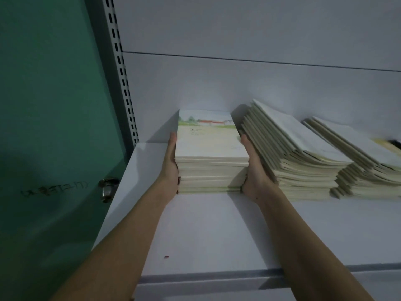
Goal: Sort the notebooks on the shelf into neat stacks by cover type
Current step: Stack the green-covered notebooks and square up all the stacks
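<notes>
Notebooks with a painted landscape cover (210, 146) are piled in a squared stack at the left end of the white shelf (195, 231). This stack is pressed between both hands: the left hand (171, 168) is laid flat against its left side, fingers straight, and the right hand (253, 170) is set flat against its right side. Just beside it, a slanted pile of pale notebooks (299, 157) is seen, then a third, lower pile (364, 166)

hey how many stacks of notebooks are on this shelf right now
3. A squared stack sits at the left between the left hand and right hand; a slumped stack is beside it; a third stack runs off frame at right, so more may be hidden.
</notes>
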A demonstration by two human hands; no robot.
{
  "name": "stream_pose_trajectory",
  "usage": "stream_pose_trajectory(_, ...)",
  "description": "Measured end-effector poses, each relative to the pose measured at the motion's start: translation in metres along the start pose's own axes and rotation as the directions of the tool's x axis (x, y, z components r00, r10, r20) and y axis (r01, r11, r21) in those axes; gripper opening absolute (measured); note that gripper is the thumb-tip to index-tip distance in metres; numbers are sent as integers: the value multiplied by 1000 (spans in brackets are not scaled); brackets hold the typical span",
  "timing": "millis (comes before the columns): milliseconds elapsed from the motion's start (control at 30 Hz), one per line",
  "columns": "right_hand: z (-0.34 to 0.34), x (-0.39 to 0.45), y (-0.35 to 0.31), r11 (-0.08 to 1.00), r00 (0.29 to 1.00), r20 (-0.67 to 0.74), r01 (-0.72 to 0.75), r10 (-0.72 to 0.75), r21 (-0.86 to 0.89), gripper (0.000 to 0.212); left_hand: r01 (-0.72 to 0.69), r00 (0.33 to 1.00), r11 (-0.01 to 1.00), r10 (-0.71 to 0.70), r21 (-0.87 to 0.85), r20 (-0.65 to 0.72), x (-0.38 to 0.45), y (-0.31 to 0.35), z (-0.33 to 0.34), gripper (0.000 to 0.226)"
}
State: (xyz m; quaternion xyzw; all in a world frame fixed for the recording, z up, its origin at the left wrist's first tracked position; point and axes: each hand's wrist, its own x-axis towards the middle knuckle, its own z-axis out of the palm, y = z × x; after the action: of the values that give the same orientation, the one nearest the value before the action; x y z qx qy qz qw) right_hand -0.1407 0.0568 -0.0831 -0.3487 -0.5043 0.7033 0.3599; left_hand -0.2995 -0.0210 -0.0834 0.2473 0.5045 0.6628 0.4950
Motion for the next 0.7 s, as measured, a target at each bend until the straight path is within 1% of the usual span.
stream_pose_trajectory(67, -1, -5, 0, 999, 997, -61, 43, -42, 5, 71, -6, 1000, 1000, 6, 3, -5, -8, 2, 1, 64)
stream_pose_trajectory(133, -2, -11, 3, 998, 992, -122, 48, -44, 29, 72, -7, 1000, 1000, 6, -19, -22, -22, 5, 4, 67)
stream_pose_trajectory(167, -4, -20, 5, 998, 991, -121, 55, -50, 37, 74, -40, 996, 999, 39, -19, -75, -26, 7, 2, 62)
stream_pose_trajectory(200, -10, -37, 7, 998, 994, -91, 68, -68, -4, 74, -109, 982, 994, 108, 3, -153, -32, 11, 1, 50)
stream_pose_trajectory(233, -16, -59, 6, 992, 995, -38, 92, -96, -91, 66, -211, 942, 976, 215, 45, -259, -38, 17, 1, 39)
stream_pose_trajectory(267, -25, -85, 4, 964, 991, 57, 134, -124, -230, 48, -323, 870, 943, 328, 77, -368, -44, 23, 1, 30)
stream_pose_trajectory(300, -34, -107, -1, 911, 977, 129, 204, -169, -359, 30, -442, 777, 893, 428, 85, -461, -51, 27, 3, 28)
stream_pose_trajectory(333, -42, -125, -9, 853, 959, 146, 281, -241, -440, 22, -546, 697, 832, 516, 97, -498, -61, 30, 10, 30)
stream_pose_trajectory(367, -53, -140, -23, 796, 928, 127, 367, -351, -481, 22, -640, 641, 761, 605, 105, -474, -73, 30, 24, 29)
stream_pose_trajectory(400, -69, -147, -35, 737, 870, 68, 453, -489, -502, 23, -704, 618, 702, 680, 107, -396, -84, 27, 44, 22)
stream_pose_trajectory(433, -86, -147, -47, 679, 795, -27, 500, -606, -537, 23, -732, 622, 670, 730, 121, -284, -93, 21, 67, 16)
stream_pose_trajectory(467, -103, -142, -61, 622, 719, -115, 496, -685, -606, 22, -737, 638, 658, 753, 155, -160, -101, 15, 93, 15)
stream_pose_trajectory(500, -119, -133, -74, 592, 676, -180, 448, -715, -670, 23, -728, 659, 649, 752, 222, -37, -102, 9, 115, 18)
stream_pose_trajectory(533, -131, -122, -84, 568, 666, -210, 381, -716, -729, 24, -697, 698, 650, 711, 303, 82, -100, 3, 135, 27)
stream_pose_trajectory(567, -142, -112, -93, 564, 708, -210, 310, -674, -766, 28, -653, 746, 653, 642, 384, 177, -95, -2, 150, 43)
stream_pose_trajectory(600, -151, -101, -100, 556, 773, -189, 242, -606, -795, 31, -599, 794, 650, 557, 468, 243, -87, -7, 162, 65)
stream_pose_trajectory(633, -157, -94, -104, 554, 847, -157, 181, -508, -813, 33, -538, 838, 630, 470, 561, 276, -79, -10, 172, 85)
stream_pose_trajectory(667, -161, -88, -107, 543, 906, -121, 133, -406, -829, 36, -483, 870, 578, 397, 657, 291, -71, -13, 180, 97)
stream_pose_trajectory(700, -163, -83, -108, 549, 942, -81, 119, -327, -828, 43, -438, 892, 494, 344, 751, 294, -66, -16, 187, 99)
